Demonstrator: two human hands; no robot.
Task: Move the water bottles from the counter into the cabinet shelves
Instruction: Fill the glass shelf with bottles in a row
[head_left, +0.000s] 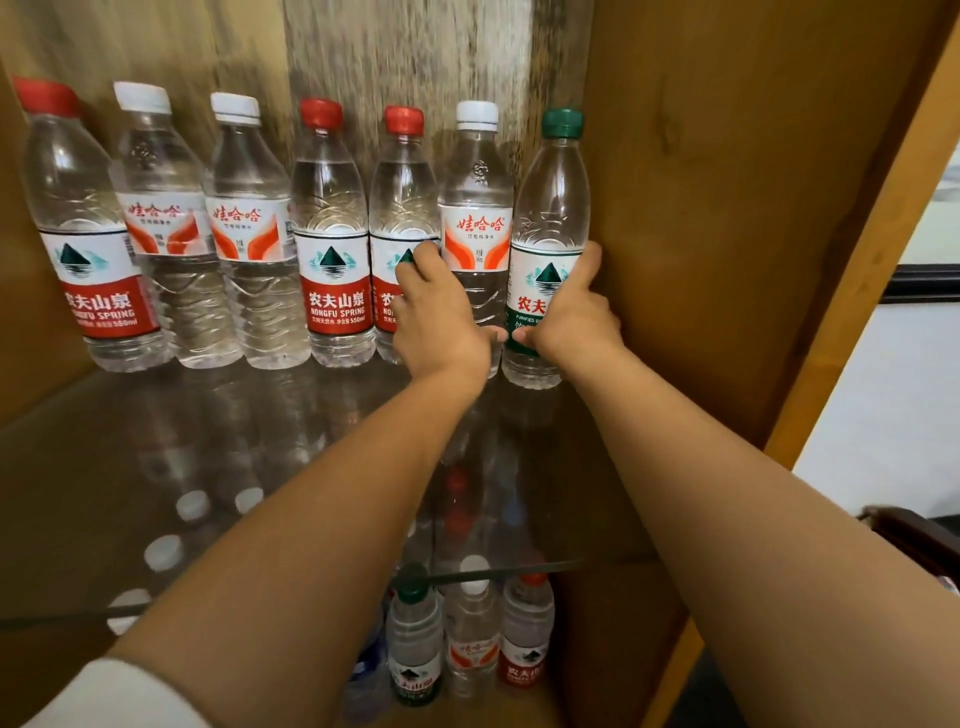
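Where the glass shelf (156, 441) meets the cabinet's right wall (727, 234), the green-capped bottle (551, 208) stands upright at the right end of a row of seven, right hand (574, 306) wrapped round its label; just left, the left hand (439, 317) curls round the white-capped bottle (475, 197). More bottles (470, 639) stand on the shelf below, seen through the glass.

Interior of a wooden cabinet (727, 208) with a streaked, pale-grained back panel (405, 62) and warm brown side walls. 1 clear glass shelf (104, 441) spans the interior, its front edge running across the lower frame and its surface reflective. At the right edge, past the cabinet's frame (852, 291), a bright white surface (883, 415) and a dark horizontal strip (924, 283) appear.
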